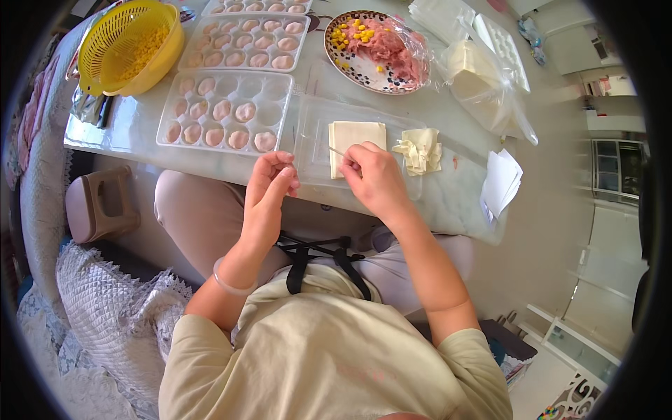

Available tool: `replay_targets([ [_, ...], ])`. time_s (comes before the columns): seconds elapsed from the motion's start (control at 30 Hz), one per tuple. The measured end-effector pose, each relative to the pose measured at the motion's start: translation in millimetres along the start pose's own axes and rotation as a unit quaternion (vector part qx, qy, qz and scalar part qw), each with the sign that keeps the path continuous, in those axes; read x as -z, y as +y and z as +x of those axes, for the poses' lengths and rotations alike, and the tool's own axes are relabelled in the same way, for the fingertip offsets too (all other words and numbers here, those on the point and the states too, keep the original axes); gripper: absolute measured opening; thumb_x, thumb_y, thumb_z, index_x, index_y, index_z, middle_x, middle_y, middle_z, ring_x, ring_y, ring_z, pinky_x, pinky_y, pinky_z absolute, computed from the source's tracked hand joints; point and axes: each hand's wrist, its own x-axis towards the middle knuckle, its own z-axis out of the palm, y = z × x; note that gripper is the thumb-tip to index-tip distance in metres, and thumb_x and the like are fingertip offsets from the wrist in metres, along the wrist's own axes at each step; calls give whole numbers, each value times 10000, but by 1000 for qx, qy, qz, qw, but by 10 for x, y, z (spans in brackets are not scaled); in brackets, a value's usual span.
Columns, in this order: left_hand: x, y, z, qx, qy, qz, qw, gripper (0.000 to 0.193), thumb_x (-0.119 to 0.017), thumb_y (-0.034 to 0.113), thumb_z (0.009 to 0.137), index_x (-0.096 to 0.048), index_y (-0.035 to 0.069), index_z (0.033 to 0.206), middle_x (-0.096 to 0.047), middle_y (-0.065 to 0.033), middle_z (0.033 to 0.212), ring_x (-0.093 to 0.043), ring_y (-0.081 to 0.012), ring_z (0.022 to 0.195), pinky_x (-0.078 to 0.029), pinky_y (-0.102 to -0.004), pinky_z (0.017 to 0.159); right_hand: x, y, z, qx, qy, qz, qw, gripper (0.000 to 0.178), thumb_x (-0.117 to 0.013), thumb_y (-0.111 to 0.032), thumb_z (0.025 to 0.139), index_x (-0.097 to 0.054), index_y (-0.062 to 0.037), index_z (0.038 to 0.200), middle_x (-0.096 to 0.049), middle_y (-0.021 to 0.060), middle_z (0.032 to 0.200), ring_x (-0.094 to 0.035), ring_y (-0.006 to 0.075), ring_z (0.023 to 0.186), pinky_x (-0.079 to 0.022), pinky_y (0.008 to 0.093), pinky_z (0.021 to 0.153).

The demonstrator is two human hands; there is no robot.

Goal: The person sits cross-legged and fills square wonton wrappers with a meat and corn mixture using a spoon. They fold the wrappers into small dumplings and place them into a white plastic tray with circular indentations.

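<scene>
Setting: pale marble-look tabletop point(448, 199) in a bright kitchen, seen from above by a seated person; a quilted white cloth point(112, 315) lies at the lower left.
Right hand: right hand point(374, 178) rests at the near edge of the wrapper stack, its fingers point(352, 162) curled and pinched on a thin stick point(337, 150).
Stick direction: its long axis runs from the fingertips up and to the left, with the free end over the left part of the stack.
Left hand: left hand point(269, 192) is held just off the near tabletop edge, fingers bent inward toward the thumb; whether it holds anything cannot be told.
Wrapper stack: square pale dumpling wrappers point(355, 136) lie flat in a clear shallow tray point(311, 140), directly before the right hand, edges roughly square to the tabletop edge.
Scraps: a small heap of crumpled wrapper pieces point(420, 150) lies just right of the stack.
Near tray: a clear moulded tray point(224, 112) left of the stack holds folded dumplings in its two nearer rows; some far cups are bare.
Far trays: a second tray point(245, 42), filled, lies behind it, and a third point(257, 7) at the top edge.
Filling: patterned plate point(343, 66) with pink minced meat and yellow corn kernels, partly under clear film.
Colander: yellow colander point(126, 45) with corn at the far left corner.
Right side: plastic bag with more wrappers point(479, 80); white paper slips point(500, 182) near the right edge.
</scene>
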Motion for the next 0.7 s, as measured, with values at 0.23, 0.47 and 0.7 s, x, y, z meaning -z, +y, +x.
replay_targets([
  [0.23,17,-5,84,13,-38,-24,999,223,-458,106,967,-504,42,1175,-526,-14,1000,-501,-102,872,-402,-247,766,-34,-56,92,7,13,16,1000,99,-653,-89,804,-607,-3,787,-603,156,771,-605,338,732,-474,409,645],
  [0.47,-119,-70,204,51,-78,-85,992,253,-427,137,991,-486,-20,1181,-564,-123,1120,-589,-232,1052,-473,-364,941,46,176,110,-63,45,150,986,85,-630,-89,836,-634,-5,819,-632,96,785,-575,162,685,-458,296,643],
  [0.7,-497,19,632,279,-142,-282,907,367,-452,351,996,-550,38,1161,-629,-99,1104,-628,-227,1004,-489,-388,902,284,-215,-53,-41,15,345,938,67,-625,-100,903,-599,-38,906,-532,-69,773,-427,2,675,-328,176,606],
])
